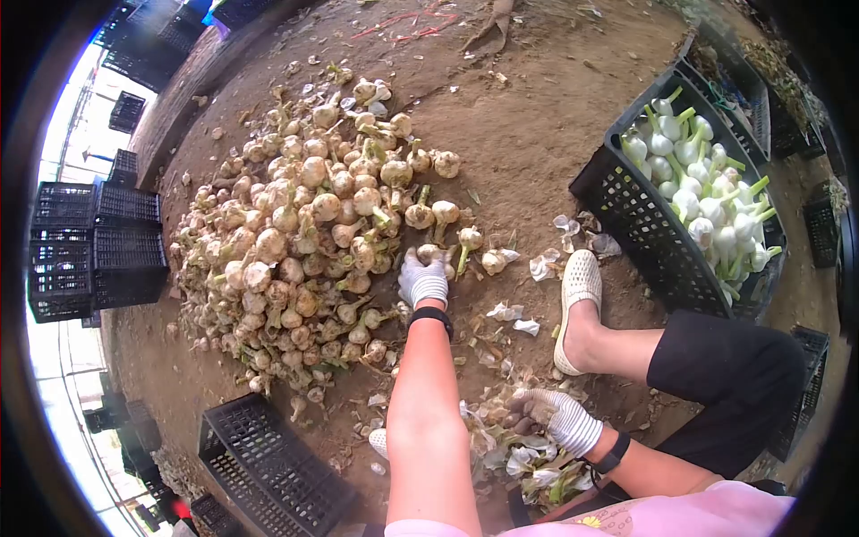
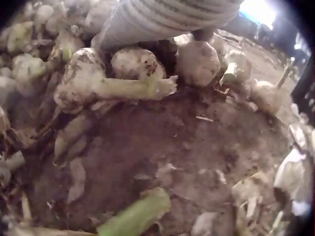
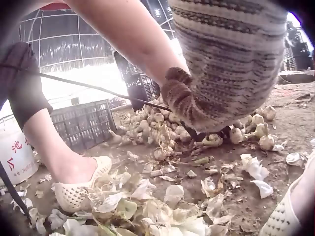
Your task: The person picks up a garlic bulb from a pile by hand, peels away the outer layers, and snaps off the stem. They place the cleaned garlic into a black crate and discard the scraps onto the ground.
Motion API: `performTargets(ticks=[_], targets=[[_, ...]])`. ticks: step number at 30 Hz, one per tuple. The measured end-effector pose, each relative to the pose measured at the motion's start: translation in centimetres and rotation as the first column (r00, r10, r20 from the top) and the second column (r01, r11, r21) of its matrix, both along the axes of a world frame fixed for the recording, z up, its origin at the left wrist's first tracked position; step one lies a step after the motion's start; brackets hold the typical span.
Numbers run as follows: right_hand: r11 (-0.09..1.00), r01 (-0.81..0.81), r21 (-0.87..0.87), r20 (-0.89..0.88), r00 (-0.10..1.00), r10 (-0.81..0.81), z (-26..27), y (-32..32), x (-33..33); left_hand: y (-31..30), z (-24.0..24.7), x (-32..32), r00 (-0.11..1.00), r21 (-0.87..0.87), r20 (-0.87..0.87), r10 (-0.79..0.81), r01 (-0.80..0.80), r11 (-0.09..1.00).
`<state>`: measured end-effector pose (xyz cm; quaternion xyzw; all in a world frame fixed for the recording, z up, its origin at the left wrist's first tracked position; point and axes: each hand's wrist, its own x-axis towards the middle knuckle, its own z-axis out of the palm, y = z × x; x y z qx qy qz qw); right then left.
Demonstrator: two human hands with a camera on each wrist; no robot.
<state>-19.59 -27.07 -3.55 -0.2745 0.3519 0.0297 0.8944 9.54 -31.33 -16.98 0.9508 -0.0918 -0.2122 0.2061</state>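
Note:
My left hand [image 1: 422, 281], in a striped white glove, is at the near right edge of a heap of soil-stained garlic bulbs [image 1: 304, 215]. Its fingers close about a garlic bulb [image 1: 429, 253] low on the ground. Seen from the left wrist, the striped glove [image 2: 172, 19] covers the top, above several bulbs, and one bulb [image 2: 81, 78] has a thick cut stem. My right hand [image 1: 557, 421], in a matching glove with brown fingers, hovers over a litter of peeled skins [image 1: 528, 461]. Its fingers [image 3: 182, 98] curl inward; whether they hold anything I cannot tell.
A black crate [image 1: 644, 224] of cleaned white garlic with green stems [image 1: 707, 188] stands at the right. Another black crate [image 1: 268, 456] lies at lower left, and stacked crates [image 1: 94, 242] stand farther left. One shoe [image 1: 582, 300] is between heap and crate. A white bucket [image 3: 17, 155] stands at left.

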Motion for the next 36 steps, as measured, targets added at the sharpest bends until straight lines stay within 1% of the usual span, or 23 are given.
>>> performTargets(ticks=[1, 3, 4, 5, 6, 7, 9, 11, 12, 13, 14, 15, 16, 17, 18, 20, 21, 24, 27, 29, 31, 34, 36], targets=[[1.000, -0.013, -0.023, -0.001, 1.000, 0.013, 0.0, -0.1, 0.1, 0.3, -0.7, 0.2, 1.000, 0.001, -0.003, -0.004, 0.004, 1.000], [0.999, -0.027, -0.036, 0.006, 1.000, 0.027, 0.1, -0.2, 0.2, 1.4, -1.0, 0.5, 0.993, -0.263, -0.087, 0.084, -0.105, 0.959], [0.998, 0.001, -0.055, 0.011, 1.000, -0.001, -0.1, -0.4, 0.3, 1.9, 0.6, -0.3, 0.993, -0.274, 0.062, 0.099, -0.078, 0.958], [0.997, 0.032, -0.075, 0.018, 0.999, -0.031, -0.1, -0.7, 0.4, 3.0, 0.8, -0.9, 0.995, -0.438, 0.027, 0.096, -0.074, 0.896], [0.995, 0.069, -0.072, 0.032, 0.997, -0.066, 0.3, -1.1, 0.5, 4.2, 1.4, -1.6, 0.987, -0.473, 0.154, 0.052, 0.028, 0.881], [0.994, 0.111, -0.010, 0.015, 0.994, -0.111, -0.7, -1.3, 0.2, 5.3, 2.9, -2.5, 0.960, -0.494, 0.281, 0.014, 0.132, 0.859], [0.949, 0.268, 0.163, -0.022, 0.963, -0.268, -1.4, -1.9, 0.2, 8.2, 7.8, -6.1, 0.985, -0.520, 0.147, -0.086, 0.151, 0.841], [0.951, 0.213, -0.225, -0.029, 0.974, -0.225, -2.5, -2.3, 0.6, 10.9, 12.6, -9.9, 0.851, -0.452, 0.372, -0.371, 0.515, 0.728], [0.924, 0.090, -0.371, -0.106, 0.985, -0.138, -0.9, -2.9, 1.1, 12.1, 14.6, -12.0, 0.836, -0.450, 0.323, -0.443, 0.548, 0.705], [0.879, 0.089, -0.469, -0.029, 0.993, -0.117, 0.1, -3.0, 1.2, 13.3, 16.2, -14.0, 0.816, -0.451, 0.270, -0.511, 0.576, 0.682], [0.905, 0.034, -0.425, -0.049, 0.997, -0.060, 0.0, -2.6, 1.1, 14.4, 17.1, -15.7, 0.775, -0.437, 0.279, -0.567, 0.628, 0.644], [0.925, -0.024, -0.379, -0.063, 0.998, 0.000, -0.3, -2.0, 0.9, 15.2, 18.0, -17.3, 0.773, -0.404, 0.266, -0.576, 0.632, 0.662], [0.949, 0.036, -0.313, 0.025, 0.999, -0.029, -0.2, -1.5, 0.7, 16.5, 17.8, -18.3, 0.831, -0.460, 0.226, -0.509, 0.551, 0.696], [0.914, -0.027, -0.404, 0.021, 0.999, 0.039, 0.2, -1.2, 0.5, 17.5, 17.6, -19.0, 0.881, -0.512, 0.190, -0.434, 0.466, 0.721], [0.925, -0.011, -0.380, 0.049, 0.998, 0.032, 1.1, -0.6, 0.6, 17.9, 18.2, -20.0, 0.883, -0.503, 0.202, -0.423, 0.465, 0.729], [0.931, 0.002, -0.365, 0.092, 0.995, 0.034, 2.3, 0.2, 0.8, 18.0, 19.2, -22.4, 0.977, -0.636, 0.121, -0.176, 0.213, 0.742], [0.924, 0.003, -0.382, 0.136, 0.989, 0.053, 2.7, 0.5, 0.6, 18.2, 19.6, -23.0, 0.977, -0.637, 0.132, -0.166, 0.212, 0.742], [0.918, 0.029, -0.395, 0.208, 0.976, 0.058, 3.9, 1.5, 0.4, 18.4, 21.1, -24.3, 0.933, -0.501, 0.341, -0.117, 0.285, 0.817], [0.915, 0.061, -0.399, 0.225, 0.974, 0.034, 4.5, 2.5, 0.1, 19.1, 21.1, -25.0, 0.937, -0.539, 0.339, -0.083, 0.266, 0.799], [0.911, -0.003, -0.412, 0.146, 0.987, 0.069, 4.8, 2.8, 0.0, 19.6, 21.2, -25.0, 0.933, -0.540, 0.352, -0.073, 0.266, 0.798], [0.906, -0.022, -0.423, 0.154, 0.983, 0.096, 5.8, 2.7, -0.1, 20.0, 21.4, -25.3, 0.935, -0.560, 0.349, -0.065, 0.263, 0.786], [0.922, -0.092, -0.376, 0.130, 0.980, 0.151, 6.7, 2.6, -0.3, 20.8, 21.9, -25.2, 0.951, -0.512, 0.287, -0.118, 0.257, 0.820], [0.983, -0.089, -0.162, 0.119, 0.987, 0.109, 7.6, 2.9, -0.4, 21.1, 22.5, -24.9, 0.931, -0.464, 0.336, -0.145, 0.298, 0.834]])
